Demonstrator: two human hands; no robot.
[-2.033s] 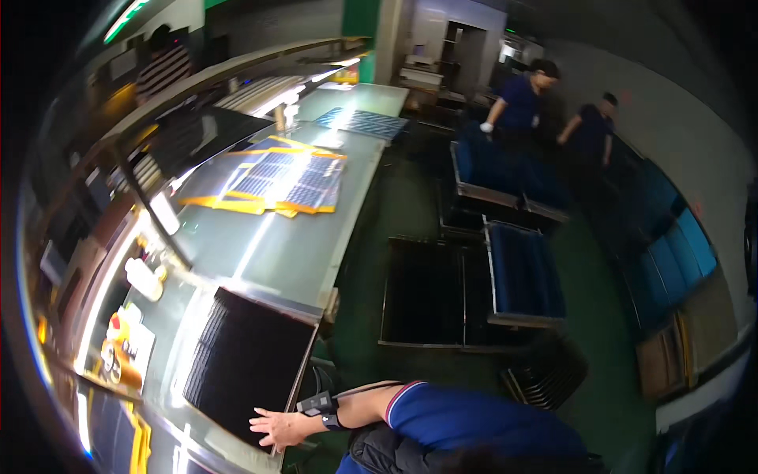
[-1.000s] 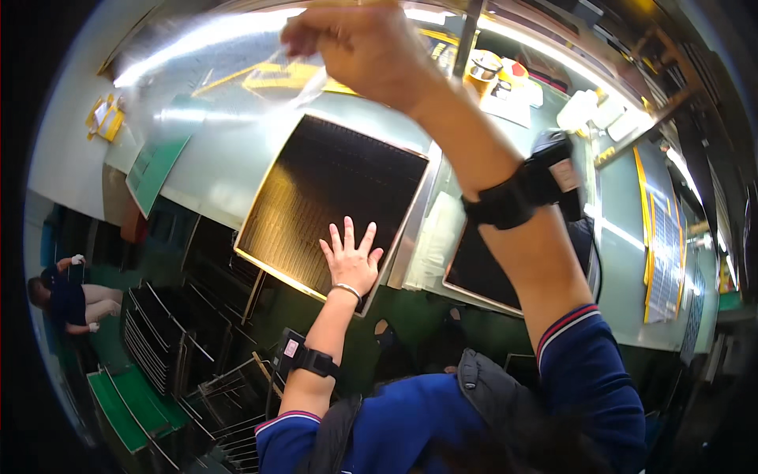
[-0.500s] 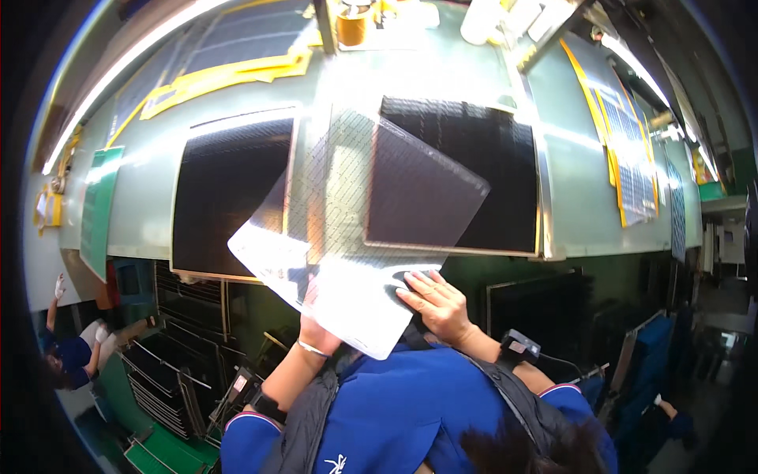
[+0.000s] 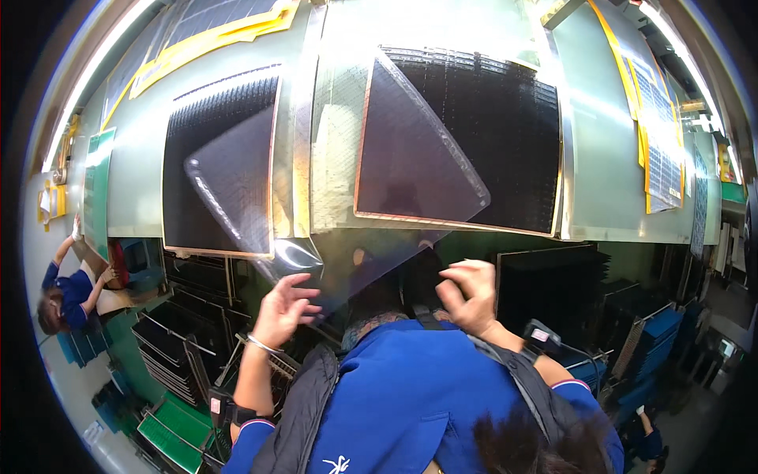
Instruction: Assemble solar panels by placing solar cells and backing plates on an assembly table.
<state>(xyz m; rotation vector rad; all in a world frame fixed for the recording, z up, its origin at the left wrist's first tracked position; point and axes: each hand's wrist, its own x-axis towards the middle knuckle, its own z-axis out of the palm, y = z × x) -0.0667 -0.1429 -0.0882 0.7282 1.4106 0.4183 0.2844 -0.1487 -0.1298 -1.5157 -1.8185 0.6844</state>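
Beyond both hands two dark ribbed trays lie flat on the pale green workbench point(image 4: 134, 170), the left tray point(image 4: 217, 126) above the left hand and the right tray point(image 4: 513, 134) above the right hand, with stacks of dark trays point(image 4: 178, 347) racked below the bench edge beside the left wrist and a second person in blue point(image 4: 71, 288) well off to the left. A clear plastic sheet point(image 4: 347, 166) spreads tilted over both trays and the gap between them. Its lower edge comes down to the left hand point(image 4: 283, 310), whose spread, loosened fingers touch it, while the right hand point(image 4: 467, 294) is loosely curled just under that edge, and I cannot tell whether it grips the sheet.
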